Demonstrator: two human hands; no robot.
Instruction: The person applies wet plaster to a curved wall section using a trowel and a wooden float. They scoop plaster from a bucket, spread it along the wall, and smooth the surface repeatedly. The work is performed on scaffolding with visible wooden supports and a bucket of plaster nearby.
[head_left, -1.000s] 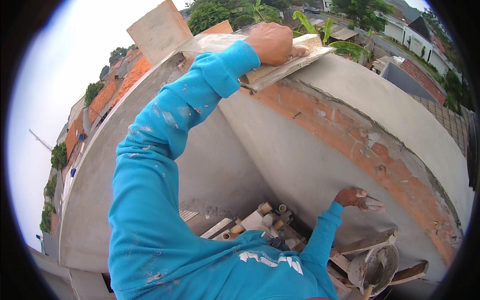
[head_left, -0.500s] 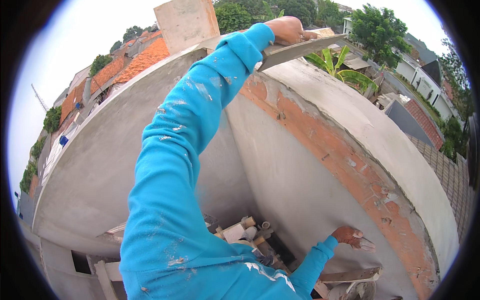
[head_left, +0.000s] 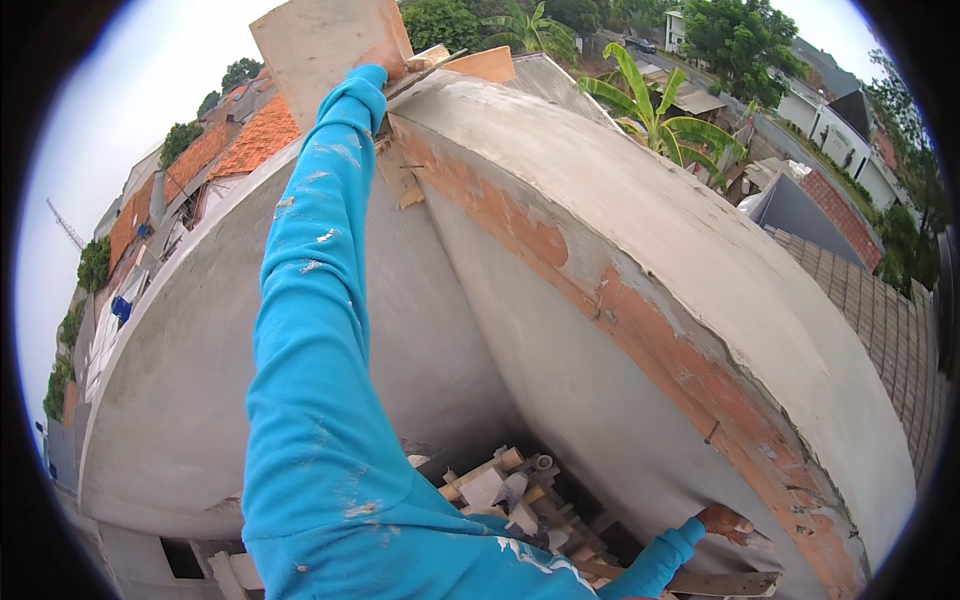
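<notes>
A: Left hand (head_left: 386, 62) clasping a flat, grey-edged wooden float (head_left: 430, 71), right hand (head_left: 722, 522) loosely unclenched by the smooth grey plastered wall (head_left: 560, 325). What's changed?

B: The float has shifted to the wall's far top corner, beside an upright tan square board (head_left: 335, 50); work centres there.

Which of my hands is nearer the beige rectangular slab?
Your left bare hand, up beside the slab; your right bare hand is far lower, beside the smooth grey wall.

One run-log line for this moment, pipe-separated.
left hand: gripping float at wall top's far end | right hand: beside inner wall face, no tool visible
</notes>
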